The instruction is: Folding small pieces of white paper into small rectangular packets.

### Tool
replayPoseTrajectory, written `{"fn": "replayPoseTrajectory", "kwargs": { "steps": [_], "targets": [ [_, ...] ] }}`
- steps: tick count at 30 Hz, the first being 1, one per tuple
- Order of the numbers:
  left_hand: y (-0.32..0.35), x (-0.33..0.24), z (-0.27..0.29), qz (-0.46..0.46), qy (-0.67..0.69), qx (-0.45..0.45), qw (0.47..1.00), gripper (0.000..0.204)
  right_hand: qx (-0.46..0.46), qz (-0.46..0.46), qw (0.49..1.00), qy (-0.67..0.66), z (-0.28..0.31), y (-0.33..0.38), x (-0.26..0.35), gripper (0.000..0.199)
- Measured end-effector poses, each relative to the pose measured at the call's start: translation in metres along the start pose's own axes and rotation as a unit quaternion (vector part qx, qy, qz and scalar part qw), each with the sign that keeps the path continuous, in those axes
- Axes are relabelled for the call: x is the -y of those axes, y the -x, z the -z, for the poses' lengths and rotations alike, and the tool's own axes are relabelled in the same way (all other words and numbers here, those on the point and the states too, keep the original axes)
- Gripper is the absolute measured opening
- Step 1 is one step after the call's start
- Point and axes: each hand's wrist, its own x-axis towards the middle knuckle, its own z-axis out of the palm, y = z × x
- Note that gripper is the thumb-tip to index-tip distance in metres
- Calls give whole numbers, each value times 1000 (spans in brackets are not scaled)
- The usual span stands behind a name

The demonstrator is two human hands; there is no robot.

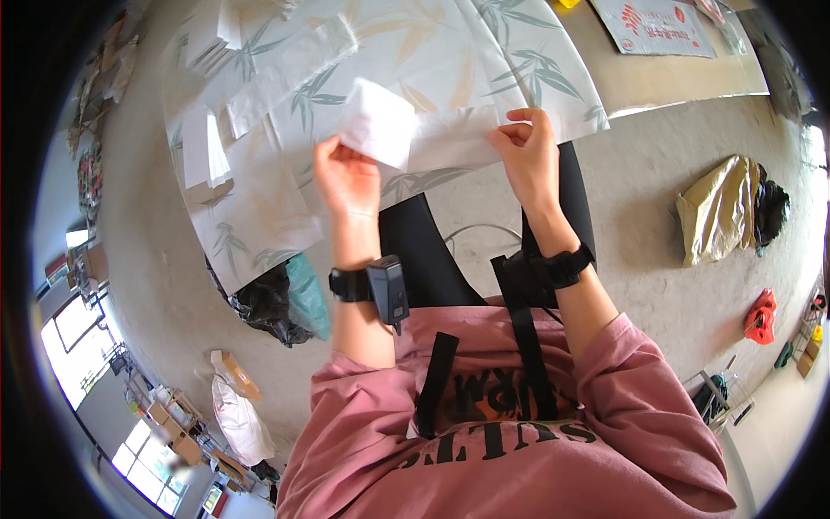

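Pink sweatshirt sleeves point(553, 415), crossed by black harness straps point(527, 337), filled the lower field; both forearms rose from them, each wrist carrying a black band point(566, 264) with a small device. Left hand point(347, 180) was closed on the left end of a long white paper strip point(450, 134), thumb and fingers pinching where the end had been turned over into a raised white flap point(379, 121). Right hand point(529, 147) pinched the strip's right end, the fingers curled over its upper edge. The strip lay across the near edge of a table covered by a pale cloth printed with green bamboo leaves point(510, 60); further white paper pieces point(207, 143) lay scattered on the cloth to the left. Black and teal plastic bags point(281, 303) hung below the table's left corner, and a gold bag point(718, 212) sat on the concrete floor at right, well apart. Folding of the strip appeared to be the step in hand. Judged from this view, it would go best with the right hand keeping the strip taut and flat on the cloth while the left aligned the flap's edges with the strip's before pressing any crease.
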Motion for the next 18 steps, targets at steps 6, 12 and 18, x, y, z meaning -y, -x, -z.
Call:
{"fn": "replayPoseTrajectory", "kwargs": {
  "steps": [6, 12, 18],
  "targets": [
    [11, -54, 47, -207, -448, -142, 858, 17, -8, 0, 1000, 6, 2, 0, 2, 30],
    [10, -65, 70, -243, -728, -152, 623, 31, 12, 1, 1000, 25, 0, 1, 7, 30],
    [2, -58, 31, -191, -731, -152, 637, 54, 20, 13, 998, 60, 0, -1, 5, 32]
  ]
}}
